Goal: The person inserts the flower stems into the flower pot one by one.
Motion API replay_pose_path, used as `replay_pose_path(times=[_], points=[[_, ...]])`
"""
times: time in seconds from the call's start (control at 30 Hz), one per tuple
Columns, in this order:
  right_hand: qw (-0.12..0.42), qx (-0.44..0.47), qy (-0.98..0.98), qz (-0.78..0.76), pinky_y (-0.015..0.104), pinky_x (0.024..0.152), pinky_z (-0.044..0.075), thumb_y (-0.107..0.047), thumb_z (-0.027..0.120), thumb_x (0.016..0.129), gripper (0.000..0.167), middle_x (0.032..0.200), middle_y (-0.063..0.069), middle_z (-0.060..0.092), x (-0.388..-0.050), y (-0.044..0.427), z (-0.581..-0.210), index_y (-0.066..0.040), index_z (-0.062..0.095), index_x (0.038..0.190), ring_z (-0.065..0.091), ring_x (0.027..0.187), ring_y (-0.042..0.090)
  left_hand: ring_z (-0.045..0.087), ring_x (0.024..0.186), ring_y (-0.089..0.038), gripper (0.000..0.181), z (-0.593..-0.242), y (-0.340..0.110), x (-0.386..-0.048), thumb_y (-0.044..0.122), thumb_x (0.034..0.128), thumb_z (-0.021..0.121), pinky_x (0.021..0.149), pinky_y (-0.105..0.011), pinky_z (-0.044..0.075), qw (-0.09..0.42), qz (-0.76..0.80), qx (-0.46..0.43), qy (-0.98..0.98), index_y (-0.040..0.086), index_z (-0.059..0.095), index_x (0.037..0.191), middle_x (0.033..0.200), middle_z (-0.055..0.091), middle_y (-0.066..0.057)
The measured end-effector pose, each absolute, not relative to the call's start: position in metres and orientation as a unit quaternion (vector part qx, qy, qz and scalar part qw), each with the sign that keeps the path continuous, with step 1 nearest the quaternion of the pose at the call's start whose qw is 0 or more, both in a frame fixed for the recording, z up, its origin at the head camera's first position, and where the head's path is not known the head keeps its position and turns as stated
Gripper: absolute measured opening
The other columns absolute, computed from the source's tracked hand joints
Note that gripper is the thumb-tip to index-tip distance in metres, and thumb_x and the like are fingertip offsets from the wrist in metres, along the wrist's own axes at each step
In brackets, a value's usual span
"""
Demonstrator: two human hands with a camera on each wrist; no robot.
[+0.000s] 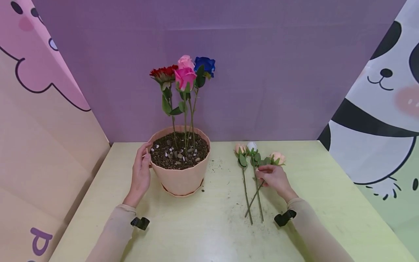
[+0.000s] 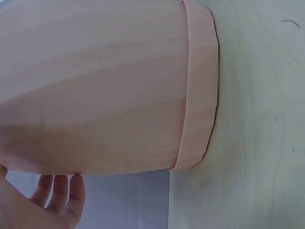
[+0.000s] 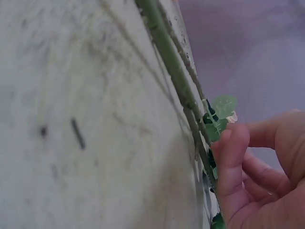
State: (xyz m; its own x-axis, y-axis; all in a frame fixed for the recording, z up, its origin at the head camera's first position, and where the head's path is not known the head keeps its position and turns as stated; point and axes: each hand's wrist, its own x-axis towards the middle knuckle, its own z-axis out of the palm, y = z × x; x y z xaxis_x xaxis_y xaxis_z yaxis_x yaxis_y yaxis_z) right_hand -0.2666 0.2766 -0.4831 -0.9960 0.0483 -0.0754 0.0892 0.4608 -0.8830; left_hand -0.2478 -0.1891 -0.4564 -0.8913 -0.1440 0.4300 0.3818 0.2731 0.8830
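My left hand rests against the left side of a pink pot, its fingertips touching the wall near the rim; in the left wrist view, fingers touch the pot. Soil and pebbles fill the pot, where a red flower, two pink roses and a blue rose stand upright. On the table, my right hand pinches the stem of a peach rose. Thumb and finger meet beside green leaves in the right wrist view.
Left of the right hand, another peach rose and a white rose lie on the table, stems crossing the pinched one. Soil crumbs are scattered around them. A purple panel stands behind, with printed panels at both sides.
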Motion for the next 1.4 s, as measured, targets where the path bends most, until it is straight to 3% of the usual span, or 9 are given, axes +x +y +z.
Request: replay_pose_path(times=[0.27,0.47,0.9,1.13,1.4], points=[[0.031,0.056,0.878,-0.474,0.028,0.063,0.06,-0.021,0.073,0.1,0.037,0.094,0.012,0.078,-0.2677,0.273,-0.4858,0.006,0.071,0.125,0.07,0.074,0.013,0.048,0.136,-0.035,0.047,-0.4571,-0.1904,-0.2483,0.028,0.1158,0.032,0.096,-0.045,0.046,0.218,-0.596,-0.082,-0.768,0.011,0.043,0.159,0.16,0.044,-0.019],[0.031,0.058,0.883,-0.464,0.028,0.061,0.06,-0.02,0.075,0.098,0.036,0.089,0.012,0.078,-0.2686,0.2725,-0.4864,0.007,0.073,0.121,0.07,0.07,0.012,0.05,0.131,-0.032,0.047,-0.4575,-0.1909,-0.248,0.027,0.1158,0.032,0.094,-0.037,0.046,0.217,-0.593,-0.076,-0.772,0.011,0.043,0.159,0.158,0.046,-0.019],[0.059,0.064,0.877,-0.472,0.03,0.069,0.062,-0.02,0.078,0.095,0.04,0.092,0.01,0.078,-0.2724,0.2727,-0.487,0.006,0.071,0.124,0.072,0.076,0.013,0.049,0.129,-0.028,0.048,-0.4562,-0.1903,-0.2473,0.027,0.1161,0.031,0.093,-0.034,0.046,0.222,-0.588,-0.084,-0.773,0.011,0.042,0.159,0.162,0.044,-0.017],[0.073,0.077,0.853,-0.51,0.03,0.074,0.064,-0.014,0.076,0.095,0.044,0.095,0.01,0.078,-0.2736,0.2721,-0.4853,0.011,0.066,0.13,0.072,0.078,0.011,0.048,0.135,-0.032,0.048,-0.4573,-0.1909,-0.2466,0.028,0.1158,0.031,0.095,-0.039,0.046,0.222,-0.588,-0.089,-0.773,0.012,0.042,0.16,0.161,0.044,-0.017],[0.085,0.081,0.834,-0.54,0.027,0.072,0.063,-0.011,0.073,0.097,0.044,0.093,0.006,0.077,-0.2758,0.2737,-0.4838,0.012,0.065,0.133,0.072,0.076,0.011,0.049,0.129,-0.028,0.048,-0.4575,-0.191,-0.247,0.029,0.1158,0.032,0.092,-0.031,0.046,0.225,-0.586,-0.091,-0.773,0.012,0.042,0.16,0.16,0.045,-0.018]])
